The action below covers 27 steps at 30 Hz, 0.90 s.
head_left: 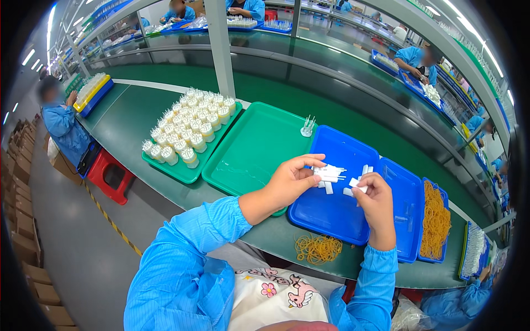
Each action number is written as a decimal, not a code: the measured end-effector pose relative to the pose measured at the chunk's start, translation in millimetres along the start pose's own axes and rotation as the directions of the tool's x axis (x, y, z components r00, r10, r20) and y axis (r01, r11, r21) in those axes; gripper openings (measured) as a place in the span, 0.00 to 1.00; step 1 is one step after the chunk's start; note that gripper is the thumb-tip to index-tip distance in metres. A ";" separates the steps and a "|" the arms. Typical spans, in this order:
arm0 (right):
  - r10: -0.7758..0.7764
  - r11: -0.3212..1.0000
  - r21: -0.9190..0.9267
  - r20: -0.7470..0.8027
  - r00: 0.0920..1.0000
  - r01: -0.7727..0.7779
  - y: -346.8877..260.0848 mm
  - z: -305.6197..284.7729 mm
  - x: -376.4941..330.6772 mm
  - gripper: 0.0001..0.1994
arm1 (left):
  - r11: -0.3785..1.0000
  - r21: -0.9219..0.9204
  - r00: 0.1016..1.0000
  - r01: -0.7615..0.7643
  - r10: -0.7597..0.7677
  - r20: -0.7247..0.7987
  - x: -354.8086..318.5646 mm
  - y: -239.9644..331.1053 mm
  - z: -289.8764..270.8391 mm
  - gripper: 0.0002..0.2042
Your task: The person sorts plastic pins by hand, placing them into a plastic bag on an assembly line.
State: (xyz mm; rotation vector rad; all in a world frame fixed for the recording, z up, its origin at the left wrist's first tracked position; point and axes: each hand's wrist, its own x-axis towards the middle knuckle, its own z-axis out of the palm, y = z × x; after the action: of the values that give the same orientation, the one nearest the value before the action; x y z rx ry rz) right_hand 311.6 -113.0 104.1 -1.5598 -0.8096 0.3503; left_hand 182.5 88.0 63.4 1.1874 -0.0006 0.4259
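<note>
A loose heap of rubber bands point(317, 248) lies nearest on the green table point(132, 118). Above the blue tray point(337, 215), the left hand point(290, 182) pinches a bundle of white plastic sticks point(329, 174) in closed fingers, while the right hand point(374, 198) grips more white pieces point(353, 185) just beside it. Farther off are an empty green tray point(254, 146) and a tray of white bottles point(187, 129).

I see filled tray point(190, 174) far left on desk point(132, 118) | bare tray point(248, 149) right of it | bin point(337, 215) under both hands | band tray point(435, 220) rightmost | loose bands point(318, 249) at near desk edge
</note>
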 end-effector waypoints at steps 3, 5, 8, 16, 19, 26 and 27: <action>0.114 0.971 0.223 -0.127 0.985 -0.084 23.6 -9.9 -6.8 0.05 | 0.999 -0.027 0.999 -0.032 0.033 0.020 0.5 -5.9 -1.1 0.14; 0.114 0.961 0.268 -0.152 0.982 -0.070 24.1 -6.8 -9.9 0.07 | 0.999 -0.042 1.000 0.009 -0.008 0.023 -3.3 -6.3 -1.3 0.13; 0.095 0.952 0.304 -0.210 0.973 -0.028 22.0 -0.8 -15.5 0.09 | 0.999 -0.007 0.998 0.049 -0.049 0.034 -5.4 -2.4 1.5 0.14; 0.154 0.927 0.356 -0.071 0.986 -0.119 12.4 14.0 -15.6 0.14 | 0.998 0.041 0.995 0.056 -0.059 0.084 -3.4 8.6 -0.8 0.20; 0.149 0.923 0.361 -0.017 0.989 -0.133 14.6 12.9 -12.7 0.14 | 0.997 0.063 0.997 0.046 -0.050 0.056 -4.3 7.7 0.3 0.19; 0.127 0.933 0.335 0.039 0.991 -0.133 15.8 9.8 -20.4 0.15 | 0.993 0.105 0.996 0.050 -0.057 0.069 -4.6 4.6 3.0 0.17; 0.130 0.932 0.337 0.041 0.991 -0.136 16.0 10.9 -20.9 0.15 | 0.988 0.154 0.995 0.032 -0.046 0.088 -4.9 3.8 2.9 0.17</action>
State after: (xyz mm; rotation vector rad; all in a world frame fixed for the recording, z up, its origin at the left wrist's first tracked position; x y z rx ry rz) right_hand 294.4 -118.5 82.1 -1.2895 -0.6198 0.5736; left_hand 177.4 85.0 66.8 1.3548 -0.0241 0.3406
